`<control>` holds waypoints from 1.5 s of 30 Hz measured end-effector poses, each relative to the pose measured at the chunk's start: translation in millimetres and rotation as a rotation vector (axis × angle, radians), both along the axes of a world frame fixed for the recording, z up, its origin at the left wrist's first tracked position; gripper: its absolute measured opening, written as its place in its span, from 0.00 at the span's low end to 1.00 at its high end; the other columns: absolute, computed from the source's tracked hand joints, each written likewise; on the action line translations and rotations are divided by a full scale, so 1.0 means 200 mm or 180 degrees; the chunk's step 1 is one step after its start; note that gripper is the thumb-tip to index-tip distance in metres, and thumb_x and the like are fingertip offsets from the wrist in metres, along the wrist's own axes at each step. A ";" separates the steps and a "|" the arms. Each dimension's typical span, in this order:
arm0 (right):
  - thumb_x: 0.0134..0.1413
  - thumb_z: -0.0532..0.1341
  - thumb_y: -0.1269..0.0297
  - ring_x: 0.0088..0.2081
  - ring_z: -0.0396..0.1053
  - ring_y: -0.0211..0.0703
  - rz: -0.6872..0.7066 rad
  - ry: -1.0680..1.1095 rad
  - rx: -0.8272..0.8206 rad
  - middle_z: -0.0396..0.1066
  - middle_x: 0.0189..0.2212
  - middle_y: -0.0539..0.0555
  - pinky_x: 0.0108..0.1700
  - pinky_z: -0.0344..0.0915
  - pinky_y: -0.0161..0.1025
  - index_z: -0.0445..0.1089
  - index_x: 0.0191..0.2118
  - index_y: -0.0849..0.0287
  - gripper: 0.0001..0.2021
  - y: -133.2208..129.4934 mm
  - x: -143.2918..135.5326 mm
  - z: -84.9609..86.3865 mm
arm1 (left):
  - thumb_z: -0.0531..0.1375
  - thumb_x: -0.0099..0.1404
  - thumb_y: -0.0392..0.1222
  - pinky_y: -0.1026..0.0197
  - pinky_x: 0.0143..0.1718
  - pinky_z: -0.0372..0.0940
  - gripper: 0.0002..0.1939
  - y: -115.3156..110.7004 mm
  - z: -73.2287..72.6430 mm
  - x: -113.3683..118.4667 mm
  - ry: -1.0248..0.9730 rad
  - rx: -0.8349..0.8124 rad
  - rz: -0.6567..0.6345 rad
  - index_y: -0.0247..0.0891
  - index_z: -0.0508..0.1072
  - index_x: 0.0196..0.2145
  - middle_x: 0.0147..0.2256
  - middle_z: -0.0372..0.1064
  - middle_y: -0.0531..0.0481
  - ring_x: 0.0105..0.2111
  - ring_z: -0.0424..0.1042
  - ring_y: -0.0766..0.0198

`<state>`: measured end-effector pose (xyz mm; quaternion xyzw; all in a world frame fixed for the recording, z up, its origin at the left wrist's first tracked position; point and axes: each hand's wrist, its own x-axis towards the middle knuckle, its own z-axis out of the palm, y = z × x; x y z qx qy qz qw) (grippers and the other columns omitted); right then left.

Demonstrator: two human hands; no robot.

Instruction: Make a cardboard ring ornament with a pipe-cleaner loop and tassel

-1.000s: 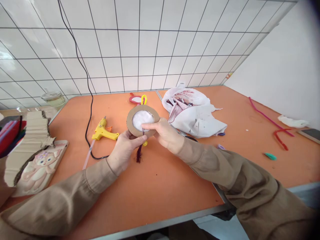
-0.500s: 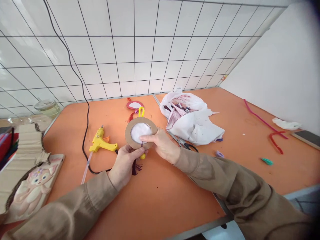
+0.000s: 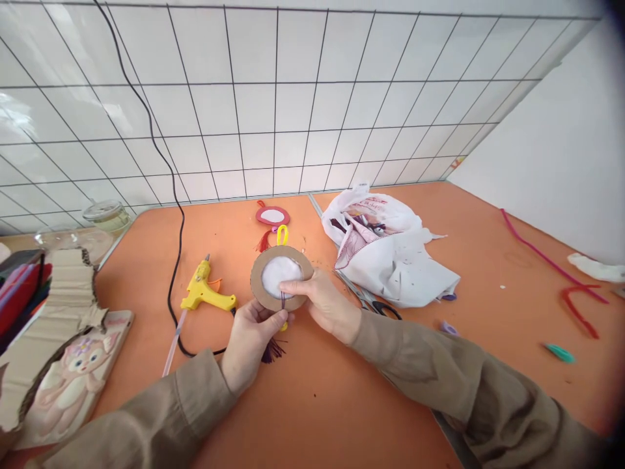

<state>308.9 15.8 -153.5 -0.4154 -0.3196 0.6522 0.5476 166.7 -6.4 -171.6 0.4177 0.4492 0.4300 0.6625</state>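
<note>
Both hands hold a round cardboard ring (image 3: 258,279) with white stuffing (image 3: 280,270) filling its middle. A yellow loop (image 3: 282,235) stands at its top, and a dark tassel (image 3: 274,352) hangs beneath. My left hand (image 3: 254,335) pinches the lower edge, its thumb at a thin dark cord (image 3: 282,299) running up the ring. My right hand (image 3: 329,303) grips the right side, thumb pressed on the lower part of the stuffing. The fingers behind the ring are mostly hidden. Just beyond it lies a red oval ornament (image 3: 272,215) with a white centre and red tassel.
Left of my hands lies a yellow glue gun (image 3: 208,293) with a black cord (image 3: 170,306). Scissors (image 3: 374,303) and a white plastic bag (image 3: 390,254) are to the right. Torn cardboard (image 3: 63,293) lies at far left; pipe cleaners (image 3: 537,251) and a green clip (image 3: 560,353) at far right.
The whole view has shifted, so the table things appear slightly lower and mostly further right. Both hands keep their hold on the cardboard ring, with little change in grip.
</note>
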 end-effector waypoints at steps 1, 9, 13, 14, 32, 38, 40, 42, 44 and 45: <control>0.30 0.73 0.69 0.37 0.73 0.43 -0.0012 -0.0008 -0.0022 0.79 0.33 0.52 0.44 0.68 0.40 0.78 0.35 0.61 0.18 0.00 0.00 0.00 | 0.72 0.46 0.43 0.66 0.32 0.67 0.16 0.00 0.00 0.00 -0.0011 -0.0004 -0.0020 0.33 0.79 0.34 0.28 0.79 0.47 0.28 0.74 0.66; 0.29 0.74 0.66 0.39 0.74 0.48 0.0023 0.0055 -0.0134 0.79 0.33 0.54 0.41 0.67 0.42 0.77 0.35 0.61 0.19 -0.02 0.01 -0.01 | 0.73 0.44 0.41 0.68 0.31 0.67 0.16 0.00 0.02 0.01 -0.0149 -0.0170 -0.0059 0.34 0.79 0.32 0.26 0.77 0.50 0.27 0.74 0.67; 0.27 0.75 0.64 0.38 0.74 0.48 0.0009 0.0071 -0.0142 0.78 0.32 0.54 0.42 0.68 0.42 0.76 0.35 0.61 0.22 -0.02 0.01 -0.02 | 0.74 0.44 0.41 0.67 0.33 0.67 0.17 0.00 0.03 0.01 -0.0214 -0.0194 -0.0138 0.34 0.79 0.32 0.25 0.77 0.49 0.27 0.73 0.68; 0.28 0.75 0.64 0.38 0.74 0.48 0.0004 0.0057 -0.0116 0.78 0.33 0.54 0.42 0.68 0.42 0.76 0.35 0.61 0.21 -0.02 0.01 -0.02 | 0.74 0.44 0.41 0.67 0.33 0.67 0.17 0.00 0.03 0.01 -0.0203 -0.0191 -0.0144 0.33 0.79 0.32 0.25 0.77 0.49 0.27 0.73 0.68; 0.50 0.63 0.70 0.49 0.73 0.51 0.0360 -0.3234 0.2411 0.77 0.43 0.59 0.55 0.66 0.52 0.76 0.38 0.57 0.08 -0.03 0.11 0.00 | 0.65 0.57 0.30 0.65 0.25 0.69 0.02 0.02 0.09 -0.04 -0.0450 -0.1238 -0.0215 0.30 0.75 0.28 0.24 0.73 0.46 0.21 0.71 0.67; 0.47 0.68 0.70 0.60 0.66 0.58 0.1187 -0.3750 0.2660 0.70 0.57 0.63 0.62 0.62 0.54 0.75 0.50 0.59 0.21 -0.03 0.15 0.05 | 0.66 0.56 0.30 0.65 0.27 0.70 0.02 0.01 0.08 -0.03 -0.0497 -0.1144 -0.0198 0.29 0.77 0.29 0.24 0.72 0.47 0.22 0.71 0.67; 0.49 0.68 0.69 0.60 0.66 0.58 0.1278 -0.3847 0.2643 0.69 0.58 0.64 0.61 0.63 0.54 0.75 0.51 0.61 0.21 -0.02 0.16 0.05 | 0.66 0.56 0.31 0.65 0.28 0.70 0.02 0.01 0.07 -0.04 -0.0479 -0.1092 -0.0182 0.28 0.77 0.30 0.25 0.73 0.46 0.23 0.72 0.67; 0.50 0.69 0.67 0.59 0.67 0.57 0.1330 -0.3870 0.2629 0.69 0.58 0.64 0.62 0.62 0.54 0.74 0.52 0.61 0.21 -0.01 0.18 0.04 | 0.66 0.57 0.31 0.64 0.28 0.71 0.03 0.01 0.07 -0.04 -0.0475 -0.1048 -0.0199 0.28 0.78 0.30 0.26 0.74 0.45 0.23 0.72 0.67; 0.50 0.68 0.67 0.59 0.67 0.57 0.1337 -0.3836 0.2624 0.70 0.56 0.63 0.62 0.62 0.54 0.75 0.51 0.60 0.20 0.00 0.18 0.04 | 0.67 0.56 0.32 0.64 0.29 0.71 0.04 0.01 0.06 -0.04 -0.0478 -0.1036 -0.0237 0.28 0.78 0.31 0.27 0.74 0.45 0.24 0.72 0.67; 0.50 0.68 0.68 0.59 0.67 0.56 0.1337 -0.3794 0.2613 0.71 0.56 0.61 0.61 0.62 0.53 0.75 0.51 0.58 0.19 0.01 0.18 0.03 | 0.68 0.56 0.32 0.63 0.29 0.71 0.05 0.02 0.06 -0.04 -0.0479 -0.1044 -0.0248 0.28 0.78 0.32 0.27 0.74 0.45 0.23 0.72 0.67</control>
